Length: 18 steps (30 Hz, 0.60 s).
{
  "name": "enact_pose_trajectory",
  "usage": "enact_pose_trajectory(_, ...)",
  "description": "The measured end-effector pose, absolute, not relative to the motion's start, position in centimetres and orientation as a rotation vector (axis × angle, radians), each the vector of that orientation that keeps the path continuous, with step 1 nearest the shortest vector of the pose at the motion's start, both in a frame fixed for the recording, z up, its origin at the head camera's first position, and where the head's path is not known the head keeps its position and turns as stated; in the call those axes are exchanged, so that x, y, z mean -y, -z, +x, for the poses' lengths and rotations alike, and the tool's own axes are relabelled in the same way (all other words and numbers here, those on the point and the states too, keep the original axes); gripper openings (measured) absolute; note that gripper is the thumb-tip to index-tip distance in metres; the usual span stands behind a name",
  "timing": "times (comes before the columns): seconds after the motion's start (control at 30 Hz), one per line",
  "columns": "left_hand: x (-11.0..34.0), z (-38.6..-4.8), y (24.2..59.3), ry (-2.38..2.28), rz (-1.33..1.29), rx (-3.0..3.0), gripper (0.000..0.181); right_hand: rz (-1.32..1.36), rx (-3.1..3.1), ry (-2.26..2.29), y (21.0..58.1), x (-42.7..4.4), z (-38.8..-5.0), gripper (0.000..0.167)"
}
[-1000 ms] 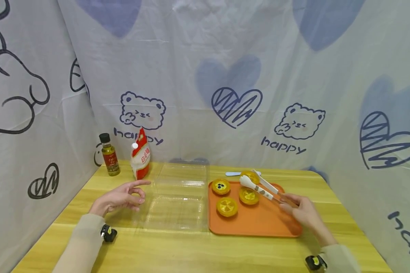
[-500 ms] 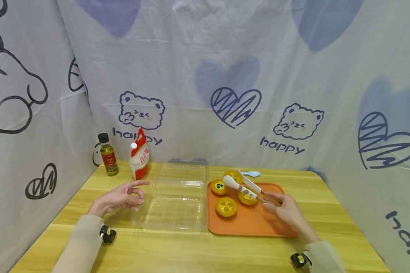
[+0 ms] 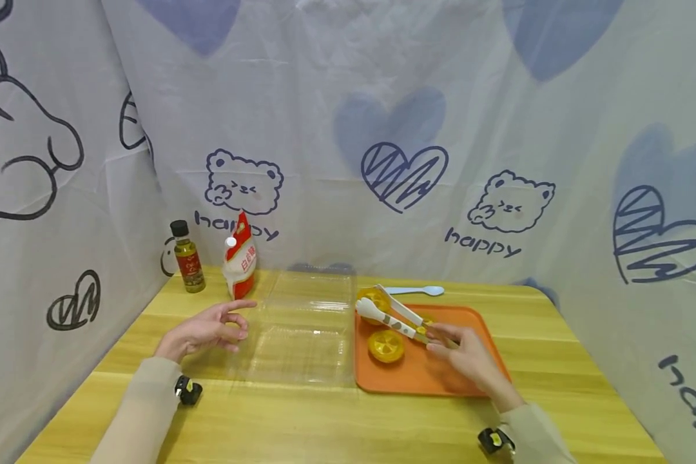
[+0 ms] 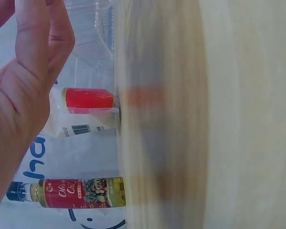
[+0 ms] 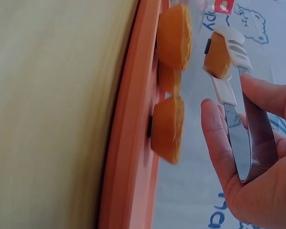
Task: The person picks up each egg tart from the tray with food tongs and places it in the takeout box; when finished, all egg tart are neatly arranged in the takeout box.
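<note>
Right hand (image 3: 466, 357): tongs (image 5: 260, 131) pinched by fingers
Tongs: tart (image 5: 218, 56) gripped over tray's (image 3: 435, 380) ten o'clock
Left hand (image 3: 211, 328): fingers loosely spread, held at container's (image 3: 310, 330) nine o'clock

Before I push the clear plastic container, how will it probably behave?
The clear plastic container looks thin-walled, so it is probably light and may bend when squeezed. Its wide base rests on the wood-grain table, so a push would likely slide it rather than tip it.
</note>
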<state>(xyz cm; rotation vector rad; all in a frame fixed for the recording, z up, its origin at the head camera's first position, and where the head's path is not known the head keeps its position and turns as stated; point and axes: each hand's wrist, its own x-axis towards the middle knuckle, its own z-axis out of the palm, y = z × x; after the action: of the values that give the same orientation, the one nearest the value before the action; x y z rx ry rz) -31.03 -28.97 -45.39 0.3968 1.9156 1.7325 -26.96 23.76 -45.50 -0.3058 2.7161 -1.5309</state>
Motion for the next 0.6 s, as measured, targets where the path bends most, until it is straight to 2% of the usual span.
enact_pose_trajectory(0.37,29.0,-30.9,45.6,-1.763,0.39,-1.915,0.084,-0.314,-2.733,1.543,44.9,-21.1,-26.4,0.043)
enact_pose_trajectory(0.6,29.0,-31.1,45.6,-1.758,0.361,-1.925,0.084,-0.451,-2.69,1.508,44.7,-19.0,-26.3,0.04)
